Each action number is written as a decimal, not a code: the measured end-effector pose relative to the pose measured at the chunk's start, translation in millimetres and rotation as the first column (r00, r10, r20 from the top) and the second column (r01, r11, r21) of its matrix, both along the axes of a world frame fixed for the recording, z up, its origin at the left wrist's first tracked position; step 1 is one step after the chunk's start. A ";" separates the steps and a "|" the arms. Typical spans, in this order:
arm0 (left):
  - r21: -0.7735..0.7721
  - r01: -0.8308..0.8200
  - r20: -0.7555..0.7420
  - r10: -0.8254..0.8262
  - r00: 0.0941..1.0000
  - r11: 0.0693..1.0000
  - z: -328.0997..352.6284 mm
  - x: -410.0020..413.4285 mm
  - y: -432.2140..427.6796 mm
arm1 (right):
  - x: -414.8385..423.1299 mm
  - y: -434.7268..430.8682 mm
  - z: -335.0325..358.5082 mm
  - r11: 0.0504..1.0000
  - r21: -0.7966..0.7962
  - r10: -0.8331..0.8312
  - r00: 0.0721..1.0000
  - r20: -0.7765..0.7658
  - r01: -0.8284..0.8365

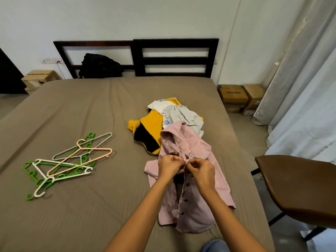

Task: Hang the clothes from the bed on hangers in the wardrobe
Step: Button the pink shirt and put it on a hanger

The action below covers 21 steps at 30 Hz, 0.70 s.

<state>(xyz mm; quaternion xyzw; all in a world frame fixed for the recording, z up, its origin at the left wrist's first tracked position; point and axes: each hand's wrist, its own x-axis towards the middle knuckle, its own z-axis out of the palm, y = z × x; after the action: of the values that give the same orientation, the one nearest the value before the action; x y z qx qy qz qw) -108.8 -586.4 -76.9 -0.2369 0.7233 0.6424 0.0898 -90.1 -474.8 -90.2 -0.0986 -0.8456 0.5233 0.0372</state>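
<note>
Pink shirt (192, 142): was at the button stage, under both hands.
Left hand (169, 165): pinched its placket.
Right hand (200, 170): pinched the opposite edge.
Next: probably called for one of the hangers (80, 160), well left of the hands.

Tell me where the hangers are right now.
In the head view, the hangers lie in a heap on the left side of the bed, apart from the pink shirt to their right.

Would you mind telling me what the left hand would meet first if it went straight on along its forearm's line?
The left hand, pinching the pink button-up shirt, would first push into that shirt's crumpled collar, then probably the pale blue shirt behind; depth is unclear.
</note>
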 end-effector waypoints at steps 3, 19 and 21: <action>0.038 -0.008 0.004 0.007 1.000 0.999 -5.2 -0.5 6.1 | 2.6 -3.1 1.3 0.989 0.150 -0.006 0.999 -0.046 0.013; 0.146 -0.074 0.025 0.071 0.997 0.987 -36.0 1.9 4.8 | 10.5 -13.2 -1.5 0.980 0.169 -0.088 0.993 -0.082 0.100; 0.142 -0.050 -0.013 0.052 0.999 0.989 -37.6 4.7 5.5 | 10.8 -13.7 -2.7 0.993 0.046 -0.106 0.994 -0.038 0.108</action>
<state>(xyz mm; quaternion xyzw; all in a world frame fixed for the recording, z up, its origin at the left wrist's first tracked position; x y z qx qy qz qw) -104.1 -580.9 -114.4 -0.2430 0.6704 0.6961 0.0839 -79.3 -488.5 -92.9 -0.1335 -0.8507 0.5017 0.0826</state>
